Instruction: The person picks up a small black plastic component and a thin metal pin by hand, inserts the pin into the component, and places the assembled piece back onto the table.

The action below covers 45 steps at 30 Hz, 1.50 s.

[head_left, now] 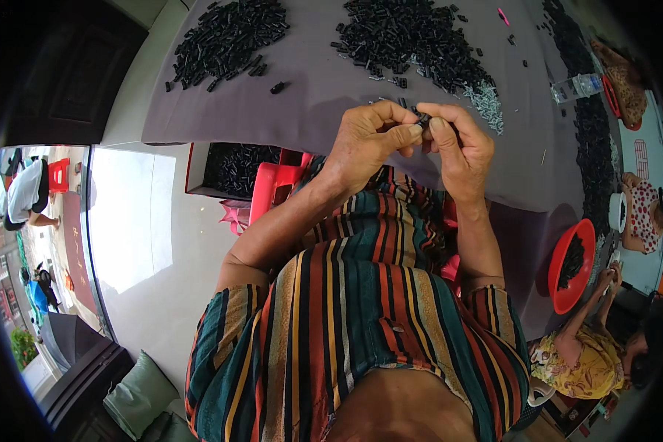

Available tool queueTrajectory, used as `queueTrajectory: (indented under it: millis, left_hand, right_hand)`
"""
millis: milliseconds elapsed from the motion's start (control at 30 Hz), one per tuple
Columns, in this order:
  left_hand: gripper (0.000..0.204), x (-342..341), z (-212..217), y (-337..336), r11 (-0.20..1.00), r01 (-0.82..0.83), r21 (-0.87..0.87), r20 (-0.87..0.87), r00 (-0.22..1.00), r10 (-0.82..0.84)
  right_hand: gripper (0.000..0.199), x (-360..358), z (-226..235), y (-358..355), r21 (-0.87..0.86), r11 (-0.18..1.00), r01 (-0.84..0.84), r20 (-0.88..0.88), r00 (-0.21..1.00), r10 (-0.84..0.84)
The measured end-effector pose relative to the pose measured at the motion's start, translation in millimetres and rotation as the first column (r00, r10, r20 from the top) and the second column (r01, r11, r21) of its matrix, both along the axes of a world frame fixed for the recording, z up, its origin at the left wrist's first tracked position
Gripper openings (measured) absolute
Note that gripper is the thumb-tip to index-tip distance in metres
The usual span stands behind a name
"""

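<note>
Over the near edge of the cloth-covered table, my left hand (379, 136) and my right hand (458, 144) meet fingertip to fingertip. Both pinch a small black plastic part (421, 118), mostly hidden by the fingers. Just beyond them lies a large pile of black plastic parts (409, 44). A heap of small silvery screws (486, 107) spreads at that pile's right edge. Farther left sits a second pile of black parts (232, 40), with one loose black piece (277, 88) lying nearer to me.
A clear plastic bottle (576, 88) lies to the right, by a long band of black parts (593, 140). A red basin (572, 265) holds more parts. Below the table's left edge are a box of black parts (239, 168) and a red stool (272, 184). Other people sit at right.
</note>
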<state>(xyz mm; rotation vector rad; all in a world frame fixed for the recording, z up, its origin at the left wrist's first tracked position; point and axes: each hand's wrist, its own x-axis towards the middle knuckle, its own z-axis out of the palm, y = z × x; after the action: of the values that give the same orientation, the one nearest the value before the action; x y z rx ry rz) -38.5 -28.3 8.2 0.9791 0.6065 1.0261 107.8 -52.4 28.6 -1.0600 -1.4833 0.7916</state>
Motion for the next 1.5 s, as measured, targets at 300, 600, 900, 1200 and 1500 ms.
queueTrajectory:
  millis: [300,600,900,1200,1500]
  left_hand:
    - [0.011,-4,6,1,0.996,-0.009,-0.084,0.057,0.998,0.014]
    - [0.007,-9,2,6,1.0,0.011,-0.018,-0.181,0.983,-0.014]
    - [0.01,-13,-1,15,0.992,0.128,-0.004,-0.423,0.899,-0.117]
    - [0.009,-13,-6,19,0.994,0.112,-0.017,-0.416,0.903,-0.109]
    - [0.009,-57,-10,65,0.743,-0.189,0.642,-0.617,0.45,0.646]
  right_hand:
    - [0.025,13,6,6,0.197,0.98,-0.019,0.323,0.945,-0.047]
    - [0.029,-4,-12,6,0.432,0.902,-0.009,0.687,0.651,-0.323]
    - [0.024,-13,-52,13,0.432,0.897,0.096,0.414,0.862,-0.292]
    - [0.022,0,-45,18,0.215,0.974,-0.067,0.543,0.837,-0.062]
    - [0.008,92,-67,64,0.279,0.89,0.362,0.65,0.611,-0.452]
